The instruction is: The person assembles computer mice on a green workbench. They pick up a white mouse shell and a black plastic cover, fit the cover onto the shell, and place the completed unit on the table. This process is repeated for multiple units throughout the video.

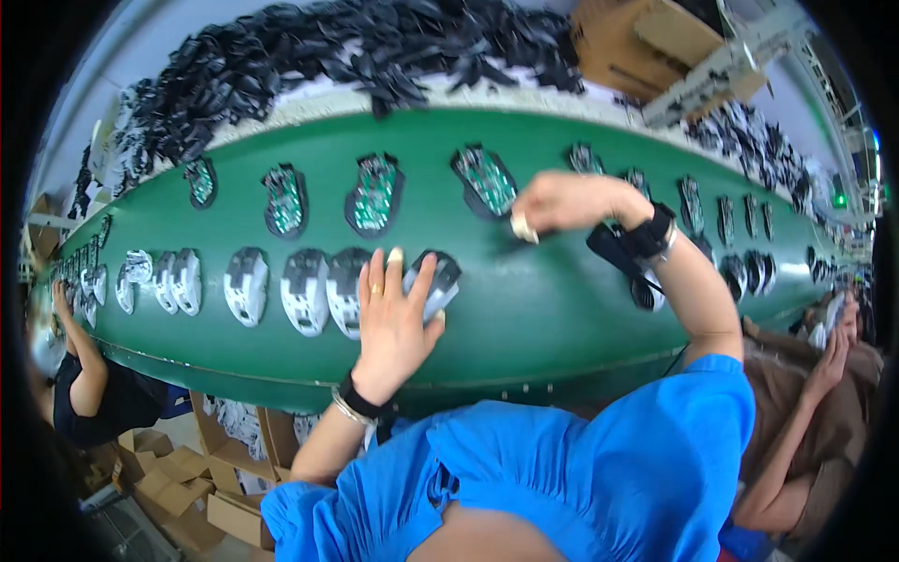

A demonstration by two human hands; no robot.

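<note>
1. Green belt (524,309) runs across the whole view, curved by the lens, with 2 rows of parts on it.
2. Left hand (393,314) lies flat with fingers spread, not clenched, resting on a mouse shell (440,281) in the near row. That shell sits at the right end of a line of white-and-black shells (304,290).
3. Right hand (562,201) is up by the far row, fingers curled. It looks pinched on something small and pale, can't tell what. It's just right of a green circuit board (485,180).
4. Black wrist strap (646,239) on the right arm.
5. Pile of black parts (356,47) behind the belt, cardboard box (637,37) top right.
</note>
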